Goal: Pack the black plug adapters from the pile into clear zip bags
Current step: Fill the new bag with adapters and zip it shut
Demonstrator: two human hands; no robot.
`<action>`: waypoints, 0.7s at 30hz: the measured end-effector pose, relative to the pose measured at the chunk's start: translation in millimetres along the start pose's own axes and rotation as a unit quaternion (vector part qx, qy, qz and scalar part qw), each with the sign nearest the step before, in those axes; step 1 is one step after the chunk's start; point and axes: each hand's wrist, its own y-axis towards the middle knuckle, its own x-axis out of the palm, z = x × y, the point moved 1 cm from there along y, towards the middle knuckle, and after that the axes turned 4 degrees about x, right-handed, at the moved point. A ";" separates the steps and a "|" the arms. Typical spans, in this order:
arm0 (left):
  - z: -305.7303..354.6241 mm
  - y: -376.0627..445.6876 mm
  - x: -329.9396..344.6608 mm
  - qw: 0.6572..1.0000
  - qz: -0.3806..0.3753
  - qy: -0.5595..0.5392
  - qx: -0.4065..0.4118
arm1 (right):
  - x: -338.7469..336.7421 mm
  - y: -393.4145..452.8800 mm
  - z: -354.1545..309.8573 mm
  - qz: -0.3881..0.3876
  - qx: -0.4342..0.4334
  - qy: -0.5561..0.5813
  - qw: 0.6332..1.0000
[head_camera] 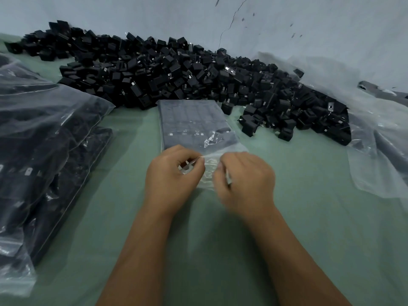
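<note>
A clear zip bag [194,124] filled with rows of black plug adapters lies flat on the green table, its open end toward me. My left hand [172,180] pinches the bag's near edge on the left. My right hand [245,182] pinches the same edge on the right. Between my hands the clear plastic is stretched and crumpled. Behind the bag, a big pile of loose black plug adapters [176,71] spreads along the wall.
Large clear bags of packed adapters [44,140] are stacked on the left. Loose clear plastic sheeting [379,138] lies at the right, partly under the pile. The grey wall [287,25] closes off the back. Green table surface [220,250] extends toward me.
</note>
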 end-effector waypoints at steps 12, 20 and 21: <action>-5.4 1.4 2.6 1.000 -0.018 0.014 -0.014 | 52.6 31.1 114.9 -0.254 0.398 0.112 0.875; -5.4 3.0 3.4 0.999 -0.017 0.001 -0.045 | 34.1 20.5 103.5 0.012 0.449 0.264 0.853; -5.4 2.5 3.3 0.999 -0.017 0.002 -0.047 | 28.5 17.6 98.9 0.061 0.457 0.273 0.845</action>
